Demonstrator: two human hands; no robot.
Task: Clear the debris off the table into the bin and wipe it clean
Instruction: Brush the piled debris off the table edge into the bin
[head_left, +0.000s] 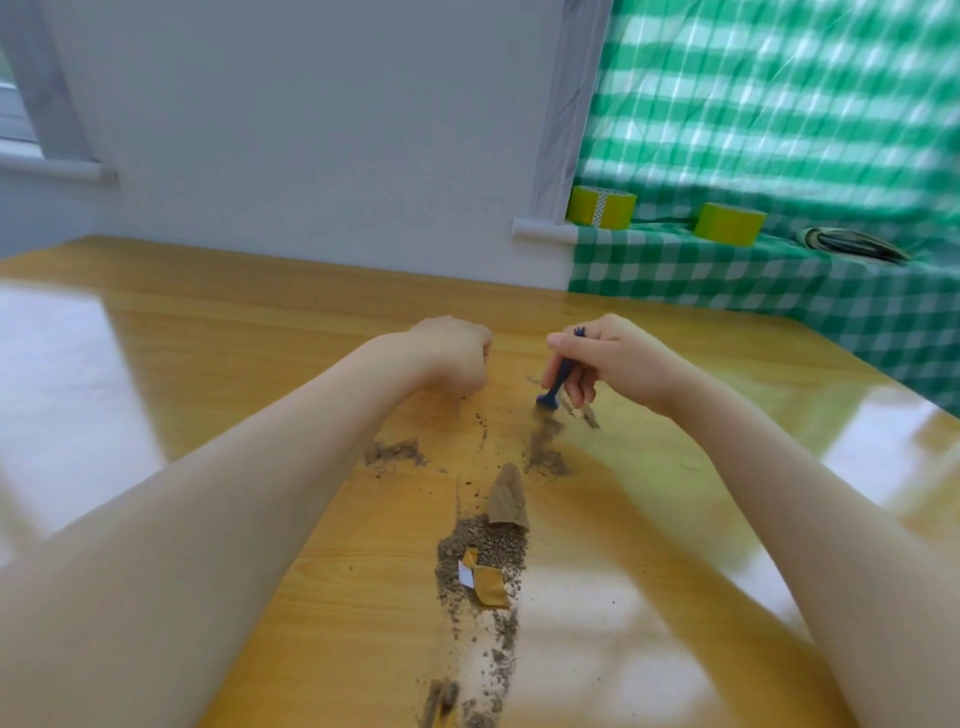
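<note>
Our right hand (618, 364) has its fingers clamped round a small blue tool (557, 383), whose flared lower end touches the wooden table (208, 332) at the far end of the loose soil (485, 551). Our left hand (452, 356) rests just beside it with the fingers curled under, and we cannot tell whether it holds anything. The soil runs in a broken trail down the middle of the table towards us, with a brown cone-shaped piece (508, 499) and a crumpled yellow-brown scrap (488, 584) lying in it, and smaller patches to either side.
</note>
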